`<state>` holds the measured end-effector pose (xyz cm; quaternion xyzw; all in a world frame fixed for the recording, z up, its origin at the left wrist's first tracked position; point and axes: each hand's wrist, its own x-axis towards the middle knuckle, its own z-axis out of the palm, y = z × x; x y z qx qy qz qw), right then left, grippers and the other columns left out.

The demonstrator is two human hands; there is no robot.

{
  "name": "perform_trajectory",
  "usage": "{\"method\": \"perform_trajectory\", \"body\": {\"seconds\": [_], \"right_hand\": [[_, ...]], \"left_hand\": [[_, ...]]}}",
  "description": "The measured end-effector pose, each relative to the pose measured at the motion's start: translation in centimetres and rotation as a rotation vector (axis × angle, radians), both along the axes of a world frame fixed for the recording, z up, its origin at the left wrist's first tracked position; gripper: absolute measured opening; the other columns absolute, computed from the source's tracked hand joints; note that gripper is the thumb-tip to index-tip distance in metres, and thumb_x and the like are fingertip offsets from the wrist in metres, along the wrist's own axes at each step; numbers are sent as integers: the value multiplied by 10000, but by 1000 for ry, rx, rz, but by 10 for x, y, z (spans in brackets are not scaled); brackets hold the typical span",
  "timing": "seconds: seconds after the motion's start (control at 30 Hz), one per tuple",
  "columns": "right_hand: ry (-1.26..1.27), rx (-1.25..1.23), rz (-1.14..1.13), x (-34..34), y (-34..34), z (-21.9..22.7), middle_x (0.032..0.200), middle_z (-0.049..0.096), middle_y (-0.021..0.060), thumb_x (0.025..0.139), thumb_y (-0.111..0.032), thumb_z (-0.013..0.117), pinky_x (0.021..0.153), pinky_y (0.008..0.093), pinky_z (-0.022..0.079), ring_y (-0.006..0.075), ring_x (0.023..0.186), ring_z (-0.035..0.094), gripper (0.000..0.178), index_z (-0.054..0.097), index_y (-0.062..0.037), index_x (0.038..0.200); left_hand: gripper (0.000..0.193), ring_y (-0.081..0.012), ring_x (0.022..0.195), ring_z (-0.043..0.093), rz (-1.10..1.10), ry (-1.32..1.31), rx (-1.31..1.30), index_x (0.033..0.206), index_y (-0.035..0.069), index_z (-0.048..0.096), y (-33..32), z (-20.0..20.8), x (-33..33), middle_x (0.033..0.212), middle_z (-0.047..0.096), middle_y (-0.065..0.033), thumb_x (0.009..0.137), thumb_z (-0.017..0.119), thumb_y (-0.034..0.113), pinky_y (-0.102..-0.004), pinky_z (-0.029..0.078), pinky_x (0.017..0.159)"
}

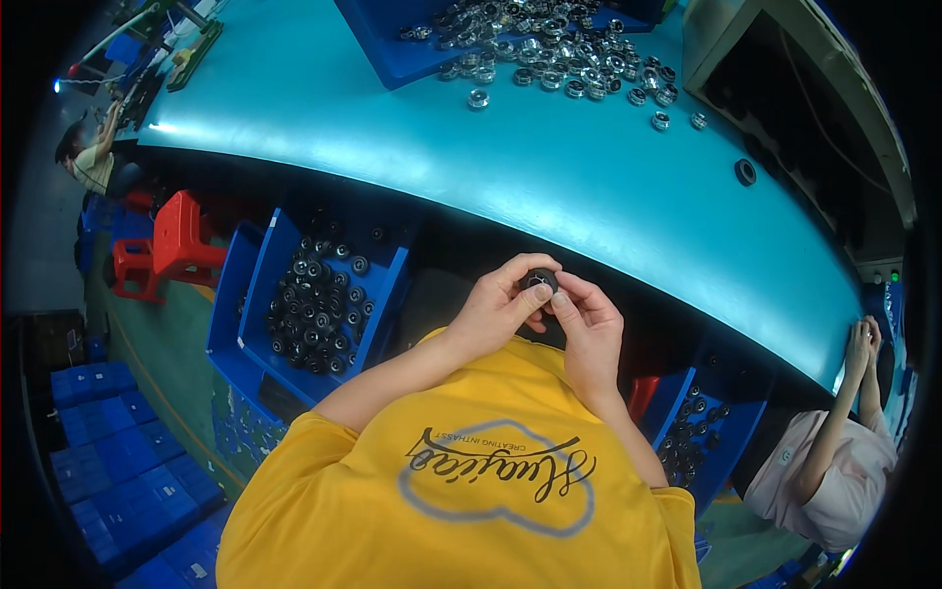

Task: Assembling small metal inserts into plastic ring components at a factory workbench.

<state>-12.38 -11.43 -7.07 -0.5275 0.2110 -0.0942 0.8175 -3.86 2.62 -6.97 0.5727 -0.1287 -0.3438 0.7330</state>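
Just in front of my yellow shirt, at the table's near edge, both hands hold one small black wheel (539, 279) with a lighter hub. My left hand (498, 302) grips it from the left, thumb on its face and fingers curled behind. From the right, my right hand (591, 329) pinches the same wheel with thumb and fingertips. A blue bin (257, 339) full of similar black wheels stands to the left, below table height. Another blue bin (738, 432) with black wheels is at my right. The wheel's far side is hidden by my fingers.
Across the blue-green table (442, 157), shiny clear and black hubs (579, 69) spill from a blue tray (392, 59). A lone black ring (746, 173) lies near a machine housing (706, 49). Red stools (184, 236) stand left; co-workers sit at far left and right (834, 471).
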Motion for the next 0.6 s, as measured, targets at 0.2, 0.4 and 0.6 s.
{"method": "perform_trajectory", "body": {"seconds": [0.2, 0.4, 0.6], "right_hand": [[-78, -284, 15, -7, -1, -11, 1102, 688, 66, 1009, -7, 667, 903, 261, 550, 127, 1001, 675, 255, 679, 50, 1258], [47, 28, 62, -4, -6, -5, 1108, 683, 66, 1013, -11, 664, 909, 266, 559, 130, 1000, 681, 247, 683, 47, 1252], [-17, -52, 67, -4, -3, -9, 1127, 717, 83, 1016, -46, 674, 903, 266, 565, 124, 988, 688, 270, 669, 46, 1270]], "left_hand": [[266, -96, 772, 676, 42, -2, 119, 1300, 47, 661, -1, 0, -2, 953, 678, -47, 1046, 645, 121, -248, 616, 702], [284, -97, 710, 668, 30, 64, 71, 1313, 49, 679, 1, 0, 2, 899, 689, -49, 1037, 655, 111, -247, 606, 650], [337, -82, 765, 645, 8, 144, 126, 1358, 41, 646, 2, 1, 6, 950, 696, -55, 1023, 648, 76, -240, 591, 701]]}}
